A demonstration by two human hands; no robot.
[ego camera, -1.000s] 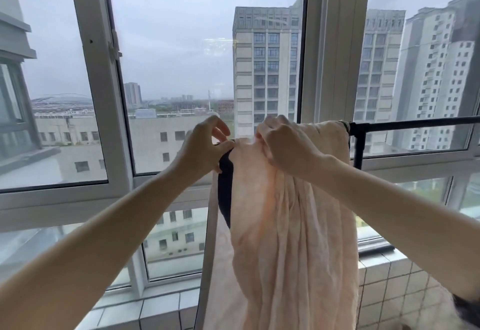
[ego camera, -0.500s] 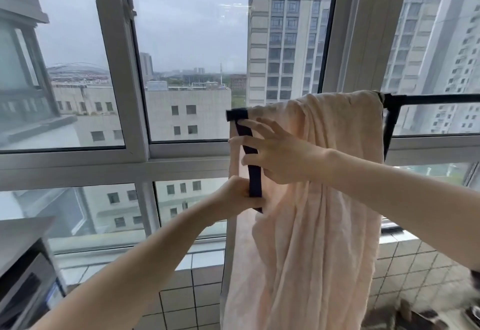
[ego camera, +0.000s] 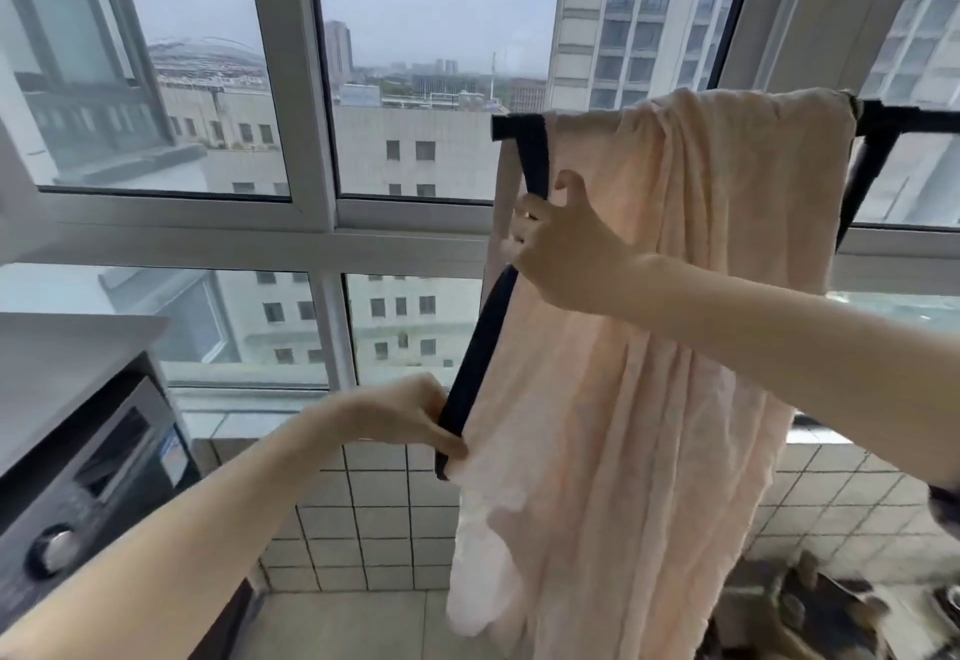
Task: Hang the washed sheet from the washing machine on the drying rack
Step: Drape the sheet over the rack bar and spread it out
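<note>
On the far left sits the grey metal washing machine [ego camera: 88,482] with its round knob. Next comes the left hand [ego camera: 400,420], low down, pinching the edge of the pale pink, crinkly cloth sheet [ego camera: 649,347] right beside the black leg of the drying rack. Higher up and to the right, the right hand [ego camera: 563,248] has its fingers curled round the same edge of the sheet, close to that leg. The two hands are apart, one above the other.

The sheet is already draped over the black metal drying rack [ego camera: 519,129], hanging down from its top bar in front of the big window [ego camera: 291,87]. It looks bunched into thick folds, and a bare piece of bar shows on the right.

So the hanging looks nearly done; this step looks like straightening the left edge. Next, the sheet probably needs spreading wider along the bar, pulled gently so it doesn't slide off.
</note>
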